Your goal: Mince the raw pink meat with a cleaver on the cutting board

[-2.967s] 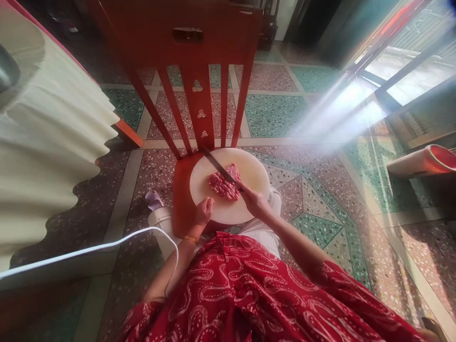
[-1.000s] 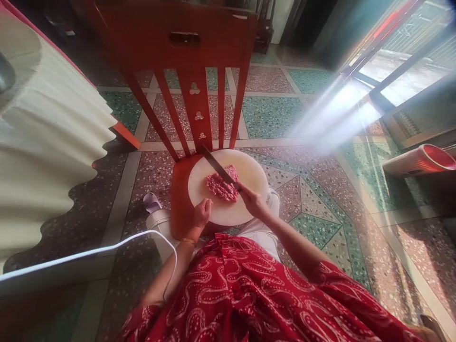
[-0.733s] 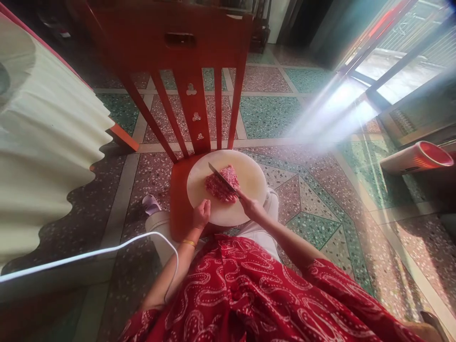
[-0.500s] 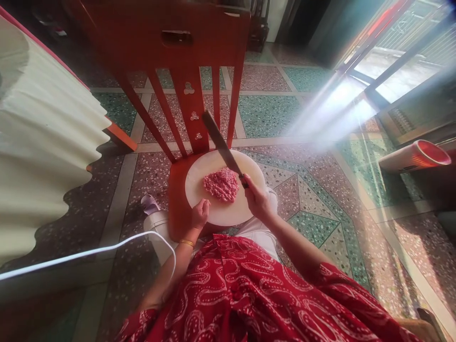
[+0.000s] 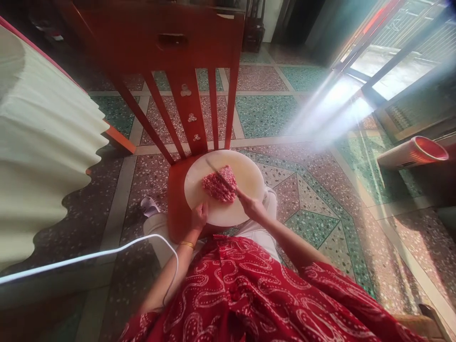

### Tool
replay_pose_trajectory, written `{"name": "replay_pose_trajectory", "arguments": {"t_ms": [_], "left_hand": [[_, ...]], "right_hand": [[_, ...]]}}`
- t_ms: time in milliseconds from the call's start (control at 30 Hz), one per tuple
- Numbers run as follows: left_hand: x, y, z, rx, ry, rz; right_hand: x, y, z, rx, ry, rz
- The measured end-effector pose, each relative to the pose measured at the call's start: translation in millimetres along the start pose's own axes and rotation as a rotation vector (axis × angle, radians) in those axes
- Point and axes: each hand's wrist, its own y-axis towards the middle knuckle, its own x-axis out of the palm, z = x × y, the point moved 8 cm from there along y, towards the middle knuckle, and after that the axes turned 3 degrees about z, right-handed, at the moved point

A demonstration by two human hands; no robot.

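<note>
A round, pale cutting board (image 5: 249,171) rests on the seat of a red wooden chair (image 5: 174,185) in front of me. Minced meat (image 5: 213,189) lies in a flat pink mound near its middle. My right hand (image 5: 251,206) is closed round the handle of a knife (image 5: 216,170), whose long blade is down across the meat, tip pointing away to the left. At the board's near left rim, my left hand (image 5: 200,215) is closed on the edge, its fingertips partly hidden.
A white cable (image 5: 89,255) runs in from the left over my left forearm. Cream pleated cloth (image 5: 42,142) hangs at the left. On the right stand a tall cup-shaped container (image 5: 409,154) and a bright doorway. My knees flank the seat.
The knife has come down from a raised position onto the meat, and my right hand has dropped slightly left with it. My left hand stays at the rim.
</note>
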Motion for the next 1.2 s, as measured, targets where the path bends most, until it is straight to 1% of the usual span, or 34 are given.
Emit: {"name": "replay_pose_trajectory", "arguments": {"t_ms": [33, 67, 100, 233, 267, 300, 333, 433, 467, 500, 600, 667, 700, 733, 800, 833, 867, 933, 1000, 1067, 1100, 1133, 1200], "left_hand": [[0.4, 0, -1, -0.002, -0.001, -0.002], [0.8, 0, -1, -0.004, -0.006, -0.005], [1.2, 0, -1, -0.006, -0.012, -0.009], [1.2, 1, 1, 0.005, -0.02, -0.012], [1.3, 1, 1, 0.006, -0.019, -0.013], [1.4, 1, 1, 0.002, -0.022, -0.012], [1.6, 0, 0, -0.006, -0.024, -0.012], [1.8, 0, -1, -0.014, -0.017, -0.011], [1.8, 0, -1, -0.013, -0.018, -0.013], [1.8, 0, -1, -0.012, -0.019, -0.017], [1.2, 1, 1, -0.011, -0.023, -0.026], [0.3, 1, 3, -0.012, -0.017, -0.021], [0.0, 1, 2, -0.016, -0.016, -0.017], [-0.1, 0, 2, -0.022, -0.014, -0.014], [-0.3, 0, 1, -0.029, -0.006, -0.006], [-0.3, 0, 1, -0.027, -0.005, -0.005], [-0.3, 0, 1, -0.021, -0.008, -0.005], [0.2, 0, 2, -0.006, -0.013, -0.017], [0.6, 0, 3, 0.0, -0.011, -0.028], [0.3, 0, 3, -0.004, -0.01, -0.026], [0.0, 0, 2, -0.009, -0.014, -0.021], [-0.3, -1, 1, -0.017, -0.017, -0.014], [-0.5, -1, -1, -0.035, -0.023, -0.005]], "right_hand": [[6, -1, 6, 0.04, -0.013, -0.05], [7, -1, 9, 0.065, -0.01, -0.072], [2, 0, 7, 0.067, 0.01, -0.056], [-30, 7, -19, -0.07, 0.102, 0.17], [-33, 7, -22, -0.093, 0.106, 0.208], [-31, 6, -21, -0.099, 0.105, 0.212], [-24, 5, -18, -0.085, 0.097, 0.177], [2, 0, -2, 0.027, 0.055, -0.034], [4, -1, 0, 0.056, 0.055, -0.071], [1, -1, -3, 0.062, 0.066, -0.063], [-23, 5, -25, -0.034, 0.131, 0.086], [-28, 6, -33, -0.088, 0.143, 0.154], [-24, 6, -32, -0.087, 0.134, 0.144], [-16, 5, -28, -0.066, 0.117, 0.101], [5, 2, -15, 0.017, 0.07, -0.028], [11, 0, -9, 0.059, 0.055, -0.077], [13, -2, -7, 0.087, 0.055, -0.098], [6, -2, -15, 0.068, 0.102, -0.054], [-4, -1, -32, -0.039, 0.169, 0.024], [-5, -2, -42, -0.131, 0.19, 0.069], [0, -3, -42, -0.135, 0.174, 0.058], [9, -4, -38, -0.108, 0.14, 0.021], [26, -6, -27, -0.007, 0.053, -0.09]]}}
